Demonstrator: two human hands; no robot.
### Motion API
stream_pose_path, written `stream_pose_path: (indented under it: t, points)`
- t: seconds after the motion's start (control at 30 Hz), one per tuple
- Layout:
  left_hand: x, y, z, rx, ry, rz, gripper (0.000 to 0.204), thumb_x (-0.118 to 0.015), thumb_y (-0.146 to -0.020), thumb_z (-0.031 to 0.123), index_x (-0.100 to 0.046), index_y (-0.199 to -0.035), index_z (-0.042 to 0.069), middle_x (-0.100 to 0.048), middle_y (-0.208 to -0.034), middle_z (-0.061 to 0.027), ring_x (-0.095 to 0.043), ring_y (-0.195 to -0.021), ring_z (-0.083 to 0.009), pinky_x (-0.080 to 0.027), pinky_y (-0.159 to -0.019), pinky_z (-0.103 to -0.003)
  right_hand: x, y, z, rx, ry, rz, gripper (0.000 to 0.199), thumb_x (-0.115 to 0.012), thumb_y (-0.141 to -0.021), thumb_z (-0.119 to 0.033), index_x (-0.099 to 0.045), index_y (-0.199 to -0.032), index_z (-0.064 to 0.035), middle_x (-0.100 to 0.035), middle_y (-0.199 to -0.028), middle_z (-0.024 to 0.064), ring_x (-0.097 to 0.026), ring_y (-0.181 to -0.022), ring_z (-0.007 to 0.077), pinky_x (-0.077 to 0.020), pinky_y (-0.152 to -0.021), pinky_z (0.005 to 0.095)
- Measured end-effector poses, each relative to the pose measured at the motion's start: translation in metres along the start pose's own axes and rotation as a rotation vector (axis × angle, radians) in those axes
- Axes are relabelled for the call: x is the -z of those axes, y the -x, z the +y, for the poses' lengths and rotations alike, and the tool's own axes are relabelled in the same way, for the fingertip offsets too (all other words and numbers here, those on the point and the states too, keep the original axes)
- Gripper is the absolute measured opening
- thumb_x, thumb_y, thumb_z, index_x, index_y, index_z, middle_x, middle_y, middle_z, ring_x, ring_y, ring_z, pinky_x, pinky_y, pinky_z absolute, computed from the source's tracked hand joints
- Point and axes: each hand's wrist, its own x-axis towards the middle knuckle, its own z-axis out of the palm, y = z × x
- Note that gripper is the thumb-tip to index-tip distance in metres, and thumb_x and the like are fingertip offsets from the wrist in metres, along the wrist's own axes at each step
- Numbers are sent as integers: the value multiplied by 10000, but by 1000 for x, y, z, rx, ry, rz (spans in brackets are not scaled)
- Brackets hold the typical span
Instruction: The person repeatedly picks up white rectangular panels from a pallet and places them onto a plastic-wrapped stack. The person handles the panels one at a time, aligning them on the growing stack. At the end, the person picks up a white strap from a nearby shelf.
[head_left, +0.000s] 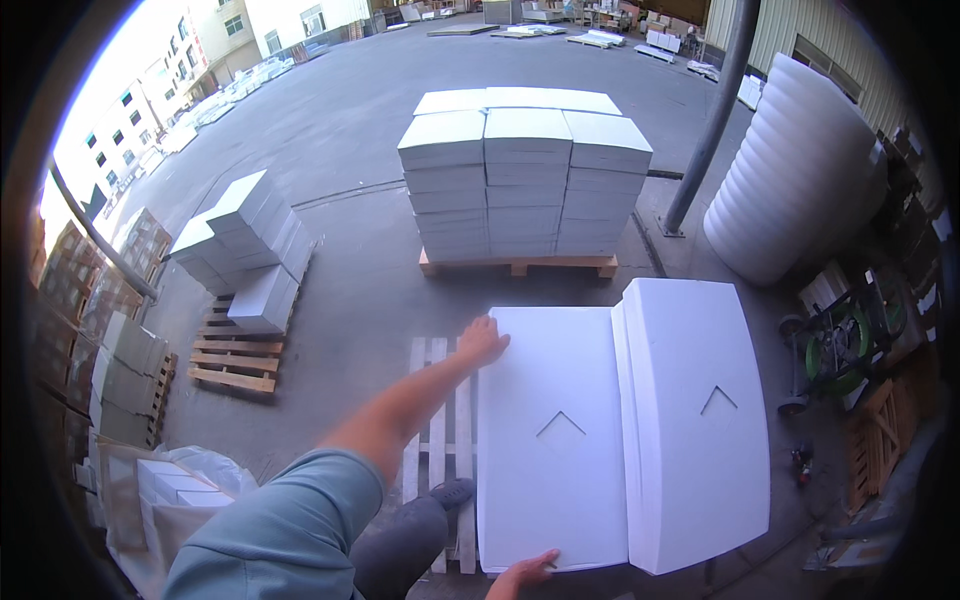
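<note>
A large flat white box (pixel 552 480) with a V-shaped cut in its top lies in front of me, over a slatted pallet (pixel 437 400). My left hand (pixel 483 340) holds its far left corner, fingers curled over the edge. At the near edge, my right hand (pixel 525 575) grips the same box; the thumb shows on top, and the other fingers are mostly hidden. Close against its right side stands a taller white box (pixel 695 440) with a similar V-shaped cut. What lies under the two boxes is mostly hidden.
Ahead, a wooden pallet (pixel 517 265) bears stacked white boxes (pixel 527 180). More boxes (pixel 250 235) sit on a pallet to the left. A metal post (pixel 712 120), a big white foam roll (pixel 790 170) and a green-wheeled cart (pixel 850 345) stand right. My foot (pixel 452 492) is beside the near pallet.
</note>
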Motion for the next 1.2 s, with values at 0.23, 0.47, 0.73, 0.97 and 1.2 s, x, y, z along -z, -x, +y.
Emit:
stream_pose_path:
  t: [0.23,0.47,0.73,0.97,1.2]
  points:
    - [-15,-74,19,-43,-149,-94,583,-434,-879,466,-523,-1182,-25,-500,-1227,-181,-457,-1177,-306,-352,-1004,-395,-2,9,2,170,86,124,557,-556,-920,-375,-492,-1133,136,-619,-1003,277,-638,-908,371,-531,-732,419]
    - [-17,-88,13,29,-58,-199,621,-409,-879,504,-512,-1202,-16,-511,-1278,-195,-446,-1227,-318,-340,-1040,-396,-1,24,-19,144,128,50,553,-526,-929,-388,-555,-1045,151,-638,-925,277,-656,-824,373,-537,-689,428]
    - [-31,-90,1,6,-92,-108,616,-406,-897,537,-535,-1139,-15,-549,-1209,-193,-480,-1183,-323,-379,-1002,-398,7,16,-12,139,132,-27,563,-524,-922,-396,-580,-1006,159,-652,-874,250,-661,-774,335,-536,-670,406]
    - [-17,-59,-39,155,-96,-237,640,-412,-885,496,-500,-1216,-45,-496,-1293,-219,-451,-1227,-327,-363,-1022,-411,24,8,-3,178,43,-35,536,-562,-901,-373,-575,-1029,147,-654,-915,226,-657,-779,297,-530,-685,399]
    - [18,23,-95,288,-271,-312,700,-381,-899,602,-543,-1168,-23,-567,-1186,-228,-539,-1116,-355,-415,-957,-438,65,-16,10,174,131,-175,508,-587,-885,-349,-581,-1013,142,-658,-914,207,-649,-780,278,-520,-690,389]
